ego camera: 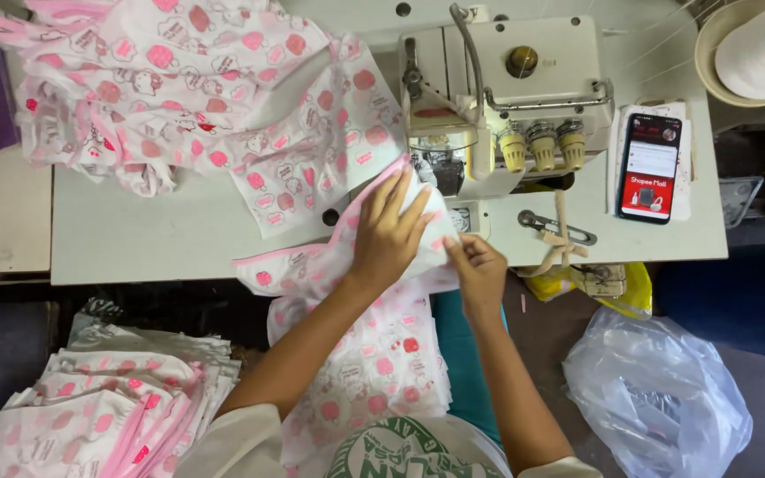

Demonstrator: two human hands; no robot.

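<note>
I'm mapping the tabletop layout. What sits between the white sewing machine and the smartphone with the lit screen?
In the head view, nothing lies between the white sewing machine and the smartphone; only a narrow strip of bare white table.

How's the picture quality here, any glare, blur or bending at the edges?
Head view: even, bright light, soft shadows only under the table; the phone screen glows without washing out; left hand and right hand on the pink printed fabric look sharp; table edges bow slightly, wide-angle distortion.

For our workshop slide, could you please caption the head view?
Both hands, left and right, guide pink-printed fabric into a white overlock sewing machine.
</note>
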